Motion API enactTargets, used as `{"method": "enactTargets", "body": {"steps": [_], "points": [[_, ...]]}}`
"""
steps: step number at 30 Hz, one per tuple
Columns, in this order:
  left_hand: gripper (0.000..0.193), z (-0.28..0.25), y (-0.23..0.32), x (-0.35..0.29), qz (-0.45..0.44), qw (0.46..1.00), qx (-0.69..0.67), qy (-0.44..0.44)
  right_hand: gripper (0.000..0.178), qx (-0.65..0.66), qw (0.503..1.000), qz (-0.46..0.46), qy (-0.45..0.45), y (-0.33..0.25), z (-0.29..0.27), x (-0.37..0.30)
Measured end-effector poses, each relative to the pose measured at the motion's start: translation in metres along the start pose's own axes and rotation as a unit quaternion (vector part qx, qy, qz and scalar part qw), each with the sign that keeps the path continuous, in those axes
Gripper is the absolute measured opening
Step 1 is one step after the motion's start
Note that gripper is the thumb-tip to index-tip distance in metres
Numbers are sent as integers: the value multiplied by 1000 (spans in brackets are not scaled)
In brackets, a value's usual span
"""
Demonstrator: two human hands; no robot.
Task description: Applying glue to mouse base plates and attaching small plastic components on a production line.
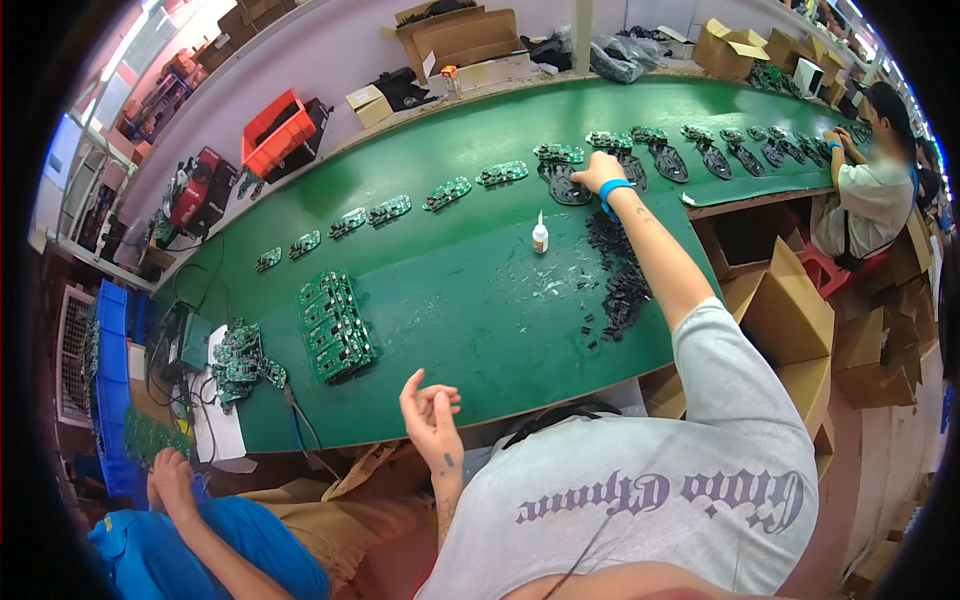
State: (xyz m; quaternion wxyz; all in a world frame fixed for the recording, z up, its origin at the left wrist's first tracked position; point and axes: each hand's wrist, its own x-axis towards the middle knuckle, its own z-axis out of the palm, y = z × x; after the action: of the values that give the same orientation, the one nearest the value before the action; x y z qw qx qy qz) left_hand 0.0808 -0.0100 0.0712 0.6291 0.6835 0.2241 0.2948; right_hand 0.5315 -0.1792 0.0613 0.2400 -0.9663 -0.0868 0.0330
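My right hand (603,174), with a blue band at the wrist, reaches to the far part of the green bench. Its fingers close on the right edge of a black plastic shell (566,186). A green circuit board (558,153) lies at that shell's far end. My left hand (432,418) is raised by the near edge of the bench, fingers loosely bent and apart, holding nothing. Between the hands stands a small white dropper bottle (540,236) with a narrow tip. A heap of small black parts (618,275) lies beneath my right forearm.
Single circuit boards (446,193) and more shells (668,162) form a row along the bench (440,300). A board panel (335,325) and a board pile (240,355) lie left. Co-workers sit at left (210,540) and far right (872,195). Open cartons (785,310) stand right.
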Motion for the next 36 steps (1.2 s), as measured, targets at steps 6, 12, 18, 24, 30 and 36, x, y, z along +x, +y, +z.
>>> {"method": "enactTargets", "body": {"steps": [6,12,18,24,30,36], "points": [[35,-2,-14,-14,42,999,-4,5,46,-55,997,-38,47,-14,-1,-8],[21,48,-19,11,92,966,152,-187,44,40,981,-148,116,9,-71,19],[25,90,-31,50,184,919,271,-221,42,-53,981,-149,108,52,-136,149],[30,84,-37,38,166,897,335,-237,40,-8,985,-120,122,92,-143,274],[36,78,-39,35,166,867,383,-271,34,5,994,-42,102,118,-84,362],[36,76,-38,28,141,846,420,-295,23,-123,977,6,173,107,-81,422]]}}
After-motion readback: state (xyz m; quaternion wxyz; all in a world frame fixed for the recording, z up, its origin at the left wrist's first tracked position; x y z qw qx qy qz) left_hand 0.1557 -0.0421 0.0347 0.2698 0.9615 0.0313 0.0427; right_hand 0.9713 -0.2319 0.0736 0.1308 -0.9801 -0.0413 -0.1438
